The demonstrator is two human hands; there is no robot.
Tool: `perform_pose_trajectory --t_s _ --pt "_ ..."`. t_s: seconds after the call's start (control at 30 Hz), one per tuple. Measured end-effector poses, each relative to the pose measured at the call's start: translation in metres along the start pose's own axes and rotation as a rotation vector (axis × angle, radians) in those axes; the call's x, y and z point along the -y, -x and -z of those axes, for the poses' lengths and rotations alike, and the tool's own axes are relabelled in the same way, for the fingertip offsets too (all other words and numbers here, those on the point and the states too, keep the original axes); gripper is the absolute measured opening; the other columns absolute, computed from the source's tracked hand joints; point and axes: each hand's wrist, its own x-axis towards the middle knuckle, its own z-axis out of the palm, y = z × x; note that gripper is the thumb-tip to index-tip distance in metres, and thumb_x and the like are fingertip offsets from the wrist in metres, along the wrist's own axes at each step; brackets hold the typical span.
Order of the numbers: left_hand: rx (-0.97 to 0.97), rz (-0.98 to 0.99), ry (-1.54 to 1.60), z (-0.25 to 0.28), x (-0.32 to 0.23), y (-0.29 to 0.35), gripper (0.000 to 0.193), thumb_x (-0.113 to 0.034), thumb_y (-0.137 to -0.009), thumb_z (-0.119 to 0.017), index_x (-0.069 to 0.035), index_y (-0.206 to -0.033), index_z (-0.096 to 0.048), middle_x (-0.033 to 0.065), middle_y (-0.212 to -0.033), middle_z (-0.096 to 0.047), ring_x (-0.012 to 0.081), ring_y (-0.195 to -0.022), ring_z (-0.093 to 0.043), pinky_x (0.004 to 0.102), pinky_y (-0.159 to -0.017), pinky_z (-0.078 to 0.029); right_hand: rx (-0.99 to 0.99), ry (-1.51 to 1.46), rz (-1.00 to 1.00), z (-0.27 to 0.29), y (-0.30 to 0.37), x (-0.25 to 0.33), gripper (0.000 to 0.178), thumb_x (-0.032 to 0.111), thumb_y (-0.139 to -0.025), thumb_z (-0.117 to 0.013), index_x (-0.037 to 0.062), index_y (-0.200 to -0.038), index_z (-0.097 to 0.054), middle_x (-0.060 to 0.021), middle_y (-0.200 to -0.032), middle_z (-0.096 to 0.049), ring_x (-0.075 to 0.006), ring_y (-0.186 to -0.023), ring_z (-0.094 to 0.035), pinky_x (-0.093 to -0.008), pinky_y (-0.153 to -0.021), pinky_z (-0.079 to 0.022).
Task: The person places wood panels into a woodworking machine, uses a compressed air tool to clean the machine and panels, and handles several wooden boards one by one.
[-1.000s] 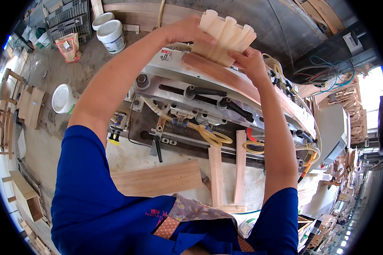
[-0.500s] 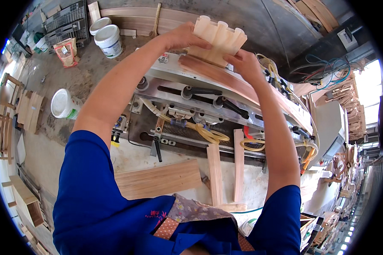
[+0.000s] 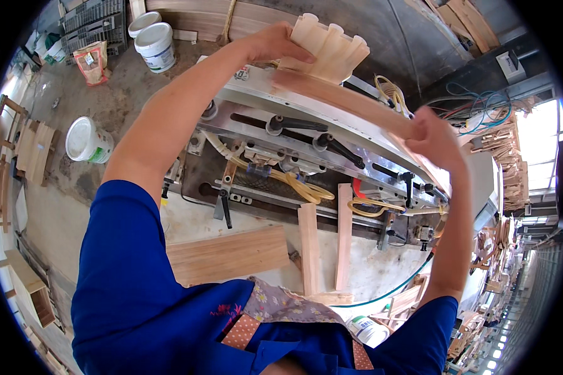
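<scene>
At the far side of a metal machine bed (image 3: 350,140), my left hand (image 3: 274,44) is closed on a pale block (image 3: 327,53) with rounded ridges along its upper edge. Its thumb lies across the near face; the other fingers are mostly hidden behind. My right hand (image 3: 433,139), further right, is closed round the right end of a long reddish-brown wooden board (image 3: 341,99). That board is smeared by motion and slants over the bed, its left end just below the pale block. Whether board and block touch, I cannot tell.
Black clamp levers (image 3: 297,123) and yellow air hoses (image 3: 303,190) line the machine's near side. Closer in are a wide plank (image 3: 228,255) and two narrow wooden strips (image 3: 309,250). White buckets (image 3: 154,48) stand on the floor at left.
My right hand has left the pale block, moved right and taken hold of the wooden board, which has shifted. My left hand stays on the block.
</scene>
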Motion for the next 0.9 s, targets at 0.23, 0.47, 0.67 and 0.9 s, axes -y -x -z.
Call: perform_pose_trajectory --t_s 0.23,0.47,0.67,0.9 --pt "-0.103 0.010 -0.078 0.003 0.022 -0.008 0.042 -0.027 -0.067 -0.080 -0.003 -0.099 -0.069 0.0058 -0.093 -0.068 0.0142 -0.088 -0.061 0.0292 -0.084 -0.045 -0.068 -0.189 0.011 0.129 0.023 -0.025 0.052 0.026 -0.050 -0.076 0.0098 -0.095 -0.055 -0.0026 -0.082 -0.059 -0.0119 -0.077 -0.059 -0.0224 -0.065 -0.047" --pt "-0.031 0.004 0.020 0.001 -0.008 0.008 0.041 -0.025 -0.069 -0.080 -0.003 -0.101 -0.069 0.0054 -0.094 -0.068 0.0127 -0.086 -0.061 0.0284 -0.081 -0.046 -0.601 -0.759 0.263 0.134 -0.026 -0.024 0.045 0.019 -0.085 -0.066 0.0054 -0.125 -0.052 -0.0066 -0.109 -0.063 -0.0116 -0.098 -0.058 -0.0225 -0.090 -0.042" --pt "-0.036 0.022 -0.040 0.005 -0.003 0.006 0.038 -0.024 -0.069 -0.079 -0.003 -0.100 -0.069 0.0054 -0.092 -0.068 0.0125 -0.084 -0.061 0.0283 -0.079 -0.046 -0.232 -0.735 0.434 0.096 -0.066 0.003 0.042 0.031 -0.078 -0.074 0.0058 -0.110 -0.064 -0.0053 -0.105 -0.065 -0.0152 -0.100 -0.061 -0.0281 -0.086 -0.050" --pt "-0.043 -0.005 -0.051 0.003 0.004 0.002 0.036 -0.024 -0.069 -0.079 -0.003 -0.097 -0.069 0.0044 -0.088 -0.068 0.0122 -0.082 -0.060 0.0281 -0.078 -0.046 -0.042 -0.697 0.407 0.059 -0.090 0.024 0.040 0.028 -0.077 -0.073 0.0067 -0.110 -0.065 -0.0038 -0.105 -0.066 -0.0150 -0.096 -0.063 -0.0286 -0.083 -0.052"
